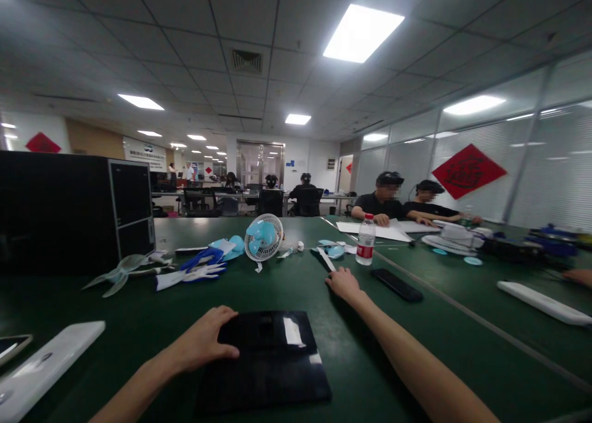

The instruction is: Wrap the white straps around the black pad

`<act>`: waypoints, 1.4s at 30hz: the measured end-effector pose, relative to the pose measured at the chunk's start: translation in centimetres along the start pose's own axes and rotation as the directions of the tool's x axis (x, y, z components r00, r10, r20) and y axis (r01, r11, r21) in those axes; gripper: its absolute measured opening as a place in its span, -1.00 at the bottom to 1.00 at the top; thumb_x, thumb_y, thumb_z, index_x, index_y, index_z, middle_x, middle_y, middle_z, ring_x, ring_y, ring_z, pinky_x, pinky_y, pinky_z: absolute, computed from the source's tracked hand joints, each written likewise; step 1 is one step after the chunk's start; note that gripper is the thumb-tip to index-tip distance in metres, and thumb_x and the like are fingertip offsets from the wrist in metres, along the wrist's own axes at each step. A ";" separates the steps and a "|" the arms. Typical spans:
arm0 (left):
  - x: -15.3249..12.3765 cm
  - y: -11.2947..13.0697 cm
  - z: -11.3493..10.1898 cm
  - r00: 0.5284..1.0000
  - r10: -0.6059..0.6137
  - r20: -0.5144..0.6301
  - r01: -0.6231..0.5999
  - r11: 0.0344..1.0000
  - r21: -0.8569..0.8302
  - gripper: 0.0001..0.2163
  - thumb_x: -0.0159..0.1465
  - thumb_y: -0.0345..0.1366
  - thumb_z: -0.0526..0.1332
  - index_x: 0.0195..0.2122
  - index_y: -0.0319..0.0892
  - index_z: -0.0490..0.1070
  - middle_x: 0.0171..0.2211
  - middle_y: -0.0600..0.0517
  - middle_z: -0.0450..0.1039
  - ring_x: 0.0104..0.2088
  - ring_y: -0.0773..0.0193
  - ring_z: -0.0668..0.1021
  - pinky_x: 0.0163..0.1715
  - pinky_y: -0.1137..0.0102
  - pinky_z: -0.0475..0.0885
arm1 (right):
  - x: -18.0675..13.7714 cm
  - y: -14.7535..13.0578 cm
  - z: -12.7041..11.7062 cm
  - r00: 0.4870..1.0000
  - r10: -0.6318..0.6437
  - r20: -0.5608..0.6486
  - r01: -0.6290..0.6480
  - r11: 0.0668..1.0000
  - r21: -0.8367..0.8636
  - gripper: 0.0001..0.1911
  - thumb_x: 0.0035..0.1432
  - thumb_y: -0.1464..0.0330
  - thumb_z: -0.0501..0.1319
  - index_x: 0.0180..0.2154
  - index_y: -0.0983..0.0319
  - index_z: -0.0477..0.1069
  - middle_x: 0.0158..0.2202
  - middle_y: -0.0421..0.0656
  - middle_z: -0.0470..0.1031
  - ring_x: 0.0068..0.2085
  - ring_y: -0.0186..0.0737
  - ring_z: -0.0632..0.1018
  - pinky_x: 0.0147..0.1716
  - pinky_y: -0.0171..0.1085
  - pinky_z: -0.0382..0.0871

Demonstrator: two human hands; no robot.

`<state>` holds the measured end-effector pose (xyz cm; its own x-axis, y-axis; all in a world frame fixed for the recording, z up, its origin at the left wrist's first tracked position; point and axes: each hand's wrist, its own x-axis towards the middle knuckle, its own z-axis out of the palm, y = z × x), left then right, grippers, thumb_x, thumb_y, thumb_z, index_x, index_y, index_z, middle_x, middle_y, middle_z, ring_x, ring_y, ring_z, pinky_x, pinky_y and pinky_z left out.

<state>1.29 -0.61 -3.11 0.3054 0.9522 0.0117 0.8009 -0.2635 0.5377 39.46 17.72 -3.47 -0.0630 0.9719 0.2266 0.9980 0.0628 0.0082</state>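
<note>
My left hand rests on the left edge of a flat black board that lies on the green table in front of me; its thumb lies on top and the fingers curl round the edge. My right hand reaches forward, palm down on the table, with its fingertips close to a thin white strip. A small white and blue fan stands beyond it. To the right of my right hand lies a black phone, and a water bottle stands behind it.
Blue and white gloves and pale fan blades lie at the left by a large black box. A white flat device sits near left. Two people sit at the far right with papers. Another white bar lies right.
</note>
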 end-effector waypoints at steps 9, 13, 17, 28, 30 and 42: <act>-0.2 0.2 -0.2 1.000 -0.011 0.007 0.011 1.000 -0.009 -0.23 -0.01 0.12 0.27 0.17 -0.18 0.22 0.19 -0.10 0.20 0.14 0.03 0.31 0.14 0.23 0.21 | -0.3 1.7 -1.9 0.983 0.003 -0.185 -0.004 1.000 -0.004 -0.58 0.24 0.35 0.01 0.02 0.46 0.36 0.08 0.17 0.33 0.07 0.05 0.33 0.05 -0.14 0.16; -0.1 -0.1 -0.2 1.000 -0.001 0.006 0.001 1.000 -0.017 -0.24 -0.02 0.12 0.28 0.18 -0.14 0.22 0.19 -0.08 0.21 0.14 0.02 0.31 0.15 0.20 0.20 | -1.4 2.7 -4.8 0.848 -0.030 -0.529 0.118 0.984 0.133 -0.62 0.21 0.46 -0.04 -0.01 0.39 0.40 0.03 0.10 0.40 0.05 -0.05 0.37 0.08 -0.18 0.15; 0.1 -0.8 0.1 1.000 0.006 -0.014 -0.007 0.999 -0.052 -0.23 -0.04 0.13 0.29 0.17 -0.13 0.24 0.20 -0.08 0.20 0.16 0.01 0.31 0.14 0.20 0.24 | -3.3 2.1 -7.9 0.727 0.085 -0.681 0.266 0.880 0.394 -0.62 0.17 0.42 -0.02 -0.09 0.36 0.47 -0.08 0.06 0.50 -0.06 -0.07 0.47 -0.01 -0.14 0.28; 0.3 0.9 -2.4 0.772 0.012 -0.635 -0.098 0.990 -0.100 -0.51 0.29 0.04 -0.05 0.08 -0.16 0.32 0.12 -0.09 0.33 0.13 0.08 0.35 0.09 0.17 0.28 | -8.4 -6.8 -8.6 0.969 -0.057 -0.242 0.243 0.028 0.970 -0.66 -0.07 0.24 0.32 -0.22 0.23 0.56 -0.25 -0.10 0.59 -0.28 -0.18 0.53 -0.30 -0.25 0.37; 0.2 1.2 -2.5 0.778 -0.010 -0.628 -0.084 0.989 -0.120 -0.51 0.29 0.03 -0.06 0.07 -0.17 0.33 0.08 -0.10 0.37 0.08 0.08 0.39 0.05 0.19 0.30 | -9.1 -8.0 -8.6 0.970 -0.131 -0.207 0.205 -0.029 0.978 -0.68 -0.08 0.25 0.34 -0.24 0.24 0.57 -0.29 -0.11 0.59 -0.31 -0.21 0.52 -0.32 -0.27 0.35; -2.0 3.4 -4.2 0.956 -0.109 -0.273 -0.042 0.869 -0.493 -0.68 0.17 -0.01 0.14 -0.34 -0.20 0.42 -0.46 0.10 0.42 -0.46 0.34 0.42 -0.51 0.47 0.24 | -11.4 -8.3 -10.7 0.959 -0.281 -0.034 0.071 0.124 0.990 -0.66 -0.08 0.35 0.32 -0.19 0.29 0.47 -0.38 -0.19 0.51 -0.36 -0.32 0.48 -0.35 -0.34 0.31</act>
<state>1.29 -2.77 2.24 0.0641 0.9810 0.1832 0.4288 -0.1928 0.8826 31.96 3.69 4.29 -0.3404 0.9070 0.2478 0.1133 0.3012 -0.9468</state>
